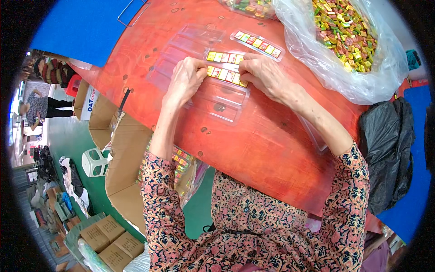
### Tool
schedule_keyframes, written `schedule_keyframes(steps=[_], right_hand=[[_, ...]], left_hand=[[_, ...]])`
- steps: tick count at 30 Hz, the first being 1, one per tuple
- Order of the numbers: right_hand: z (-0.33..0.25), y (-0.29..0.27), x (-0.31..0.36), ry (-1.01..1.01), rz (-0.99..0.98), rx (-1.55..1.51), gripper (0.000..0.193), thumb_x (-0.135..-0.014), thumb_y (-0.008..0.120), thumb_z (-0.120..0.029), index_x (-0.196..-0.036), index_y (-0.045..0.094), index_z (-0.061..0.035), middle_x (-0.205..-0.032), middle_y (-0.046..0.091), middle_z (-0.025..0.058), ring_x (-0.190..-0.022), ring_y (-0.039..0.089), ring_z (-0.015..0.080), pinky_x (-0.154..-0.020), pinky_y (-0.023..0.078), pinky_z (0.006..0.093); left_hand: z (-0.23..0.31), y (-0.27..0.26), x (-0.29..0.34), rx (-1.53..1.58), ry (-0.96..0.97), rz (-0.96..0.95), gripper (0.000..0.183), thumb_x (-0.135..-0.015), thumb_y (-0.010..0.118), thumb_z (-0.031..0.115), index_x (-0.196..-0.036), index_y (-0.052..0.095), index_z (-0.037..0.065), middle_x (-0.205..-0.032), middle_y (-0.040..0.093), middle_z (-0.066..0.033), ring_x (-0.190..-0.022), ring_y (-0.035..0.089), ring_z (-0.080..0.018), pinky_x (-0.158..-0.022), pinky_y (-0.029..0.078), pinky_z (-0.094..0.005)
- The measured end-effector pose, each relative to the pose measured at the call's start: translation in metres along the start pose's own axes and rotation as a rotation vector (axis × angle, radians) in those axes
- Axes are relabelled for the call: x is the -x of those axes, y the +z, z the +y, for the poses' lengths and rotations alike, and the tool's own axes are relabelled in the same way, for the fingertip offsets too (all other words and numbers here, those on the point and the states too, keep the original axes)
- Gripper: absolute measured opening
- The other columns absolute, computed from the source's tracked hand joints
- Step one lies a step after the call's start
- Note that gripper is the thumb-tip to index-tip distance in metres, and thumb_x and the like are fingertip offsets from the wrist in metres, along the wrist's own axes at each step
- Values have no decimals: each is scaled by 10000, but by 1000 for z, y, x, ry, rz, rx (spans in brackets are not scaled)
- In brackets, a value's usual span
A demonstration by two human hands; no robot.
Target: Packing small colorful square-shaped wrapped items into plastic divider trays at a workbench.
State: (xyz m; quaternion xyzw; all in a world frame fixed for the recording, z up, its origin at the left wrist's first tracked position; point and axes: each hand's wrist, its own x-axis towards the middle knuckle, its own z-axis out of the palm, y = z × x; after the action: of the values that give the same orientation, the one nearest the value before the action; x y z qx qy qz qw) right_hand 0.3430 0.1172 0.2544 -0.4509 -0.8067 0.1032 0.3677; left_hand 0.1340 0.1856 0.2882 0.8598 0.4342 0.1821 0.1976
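On the red table, a lower row of small wrapped candies (223, 75) in yellow, white and red lies between my two hands. My left hand (186, 79) is closed, its fingertips pinching the left end of that row. At the right end, my right hand (267, 76) has its fingers bent and pressed in the same way. Just beyond is another row of candies (224, 57), in a clear plastic tray. Nearer me, more clear trays (219, 109) with long narrow compartments hold nothing. Farther right lies a filled clear tray (258, 44) with one row of candies.
A big clear bag (344, 36) of loose wrapped candies stands at the far right. Clear trays (181, 50) lie beyond my left hand. A black plastic bag (385, 149) is at the right. An open cardboard box (127, 167) with filled packs stands left, below the table edge.
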Motion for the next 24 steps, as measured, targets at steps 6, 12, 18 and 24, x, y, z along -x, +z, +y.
schedule_keyframes(steps=[6,12,18,24], right_hand=[[-15,-15,-5,211,-48,-18,115,-769,585,-82,-822,589,20,-781,578,129,-751,576,256,-658,446,346],[-44,-17,-25,287,-59,-280,145,-805,569,-103,-871,591,25,-777,577,99,-713,552,183,-636,435,312],[-57,-3,-38,219,-10,-276,159,-781,600,-119,-874,610,9,-738,557,93,-697,542,193,-633,427,324],[-59,5,-39,152,-123,-154,174,-758,603,-129,-886,639,-17,-748,557,123,-756,558,272,-662,429,363]], left_hand=[[-10,-7,6,853,-434,-168,347,-880,496,275,-934,608,-48,-678,600,-101,-546,549,-127,-415,392,-232],[-6,-8,20,1631,-573,-309,558,-934,329,427,-1089,518,-75,-835,617,-145,-564,568,-150,-387,412,-180],[-11,-1,34,1895,-495,-481,604,-917,310,479,-1107,481,-68,-981,599,-194,-867,613,-352,-582,566,-343],[5,3,42,1935,-515,-345,631,-918,294,485,-1133,448,-88,-1038,574,-182,-899,600,-302,-735,539,-458]])
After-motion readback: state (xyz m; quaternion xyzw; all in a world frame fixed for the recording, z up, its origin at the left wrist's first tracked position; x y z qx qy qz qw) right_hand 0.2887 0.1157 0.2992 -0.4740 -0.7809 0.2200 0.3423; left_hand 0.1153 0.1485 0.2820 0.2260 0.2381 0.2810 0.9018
